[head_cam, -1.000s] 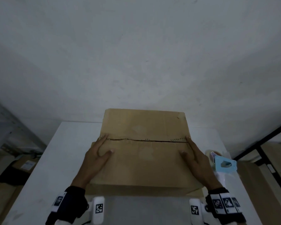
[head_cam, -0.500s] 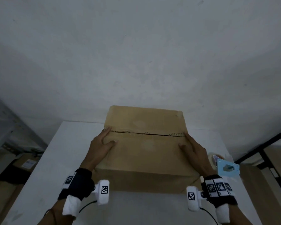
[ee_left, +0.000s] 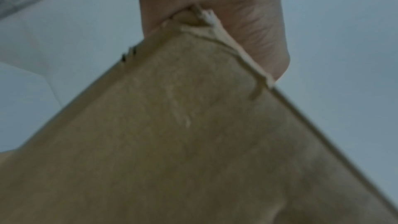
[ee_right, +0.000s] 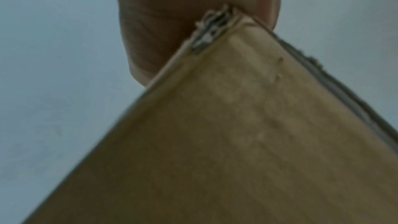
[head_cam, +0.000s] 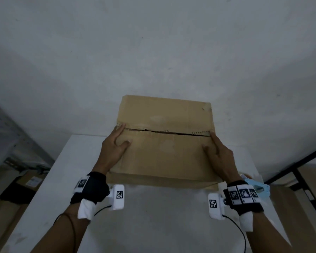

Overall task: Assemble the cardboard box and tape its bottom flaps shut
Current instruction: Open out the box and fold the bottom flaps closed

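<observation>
On the white table (head_cam: pixel 49 189) stands the box (head_cam: pixel 164 152), bottom side up and squared into shape — both long flaps folded down so their edges meet along the seam (head_cam: pixel 164 132). Seam not flush: a dark gap shows along its middle, and the near flap sits a touch lower than the far one. No tape on it that I can see. Left hand (head_cam: pixel 113 149) lies flat on the near flap at the left end, fingers straight and reaching to the seam, thumb spread — pressing, holding nothing. Right hand (head_cam: pixel 218 152) mirrors it at the right end, fingers straight along the box edge, likewise pressing. Wrist views show only palm heels against the box corners; blurred, no more to be had from them. Tape dispenser (head_cam: pixel 257 187), pale blue, lies on the table just right of the box, partly hidden behind the right wrist, untouched. Judgement: assembly and flap folding look done; the taping is all still to do. One hand would need to keep the flaps down while the other fetches the dispenser, else the gap may widen
</observation>
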